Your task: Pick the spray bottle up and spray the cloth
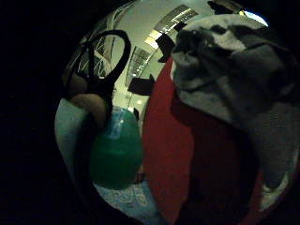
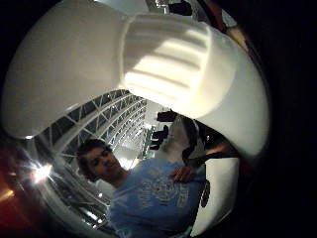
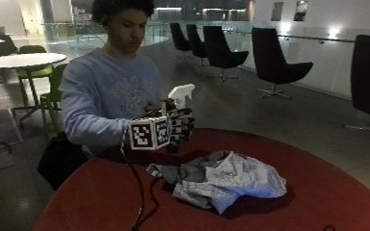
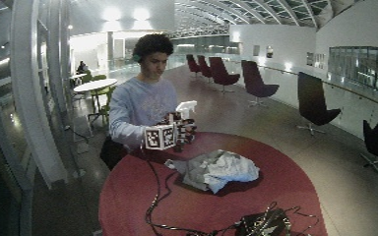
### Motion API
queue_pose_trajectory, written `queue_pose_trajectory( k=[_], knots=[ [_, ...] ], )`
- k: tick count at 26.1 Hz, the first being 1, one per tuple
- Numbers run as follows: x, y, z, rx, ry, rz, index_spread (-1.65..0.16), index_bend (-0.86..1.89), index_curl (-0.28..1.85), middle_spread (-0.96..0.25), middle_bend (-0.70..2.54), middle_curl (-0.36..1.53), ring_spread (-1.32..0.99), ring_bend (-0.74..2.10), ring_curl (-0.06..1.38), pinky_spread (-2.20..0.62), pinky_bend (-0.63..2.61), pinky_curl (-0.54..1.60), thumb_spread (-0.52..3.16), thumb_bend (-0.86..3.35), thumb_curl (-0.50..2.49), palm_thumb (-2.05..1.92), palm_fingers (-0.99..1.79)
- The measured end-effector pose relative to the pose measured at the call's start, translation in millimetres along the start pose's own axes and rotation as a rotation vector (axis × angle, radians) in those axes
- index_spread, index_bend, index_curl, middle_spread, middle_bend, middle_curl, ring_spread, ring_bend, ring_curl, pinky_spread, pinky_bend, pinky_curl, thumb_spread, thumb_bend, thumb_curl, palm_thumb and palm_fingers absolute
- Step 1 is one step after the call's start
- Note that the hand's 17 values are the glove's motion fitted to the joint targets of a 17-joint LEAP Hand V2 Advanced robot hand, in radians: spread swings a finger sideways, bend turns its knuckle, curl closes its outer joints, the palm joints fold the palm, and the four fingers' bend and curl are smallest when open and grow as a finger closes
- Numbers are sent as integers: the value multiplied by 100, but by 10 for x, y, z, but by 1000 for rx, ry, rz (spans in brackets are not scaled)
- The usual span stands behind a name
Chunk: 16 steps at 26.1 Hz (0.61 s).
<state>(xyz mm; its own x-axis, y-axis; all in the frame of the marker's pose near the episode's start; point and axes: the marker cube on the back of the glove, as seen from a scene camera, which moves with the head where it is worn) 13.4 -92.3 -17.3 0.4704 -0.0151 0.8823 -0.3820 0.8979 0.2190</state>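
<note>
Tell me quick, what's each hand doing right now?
Right hand: gloved, grip closed around the spray bottle, held up above the table, short of the cloth.
Left hand: mostly hidden behind the glove; cannot be told.

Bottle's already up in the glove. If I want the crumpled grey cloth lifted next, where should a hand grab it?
Probably pinch the raised fold at the top of the crumpled grey cloth, coming from above: it lies heaped on the round red table, so its peak stands proud. The gloved right hand holds the white-headed spray bottle.
</note>
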Motion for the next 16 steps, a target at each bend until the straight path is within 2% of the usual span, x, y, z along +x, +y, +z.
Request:
queue_pose_trajectory(
  k=[7,16],
  knots=[
    [164,17,525,-52,19,-11,-29,13,26,-9,29,45,-10,53,40,-2,28,35,97,-2,42,91,107],
    [325,44,743,-75,95,-19,-30,13,28,-10,27,44,-10,49,39,1,24,34,95,-2,42,93,107]
  ],
)
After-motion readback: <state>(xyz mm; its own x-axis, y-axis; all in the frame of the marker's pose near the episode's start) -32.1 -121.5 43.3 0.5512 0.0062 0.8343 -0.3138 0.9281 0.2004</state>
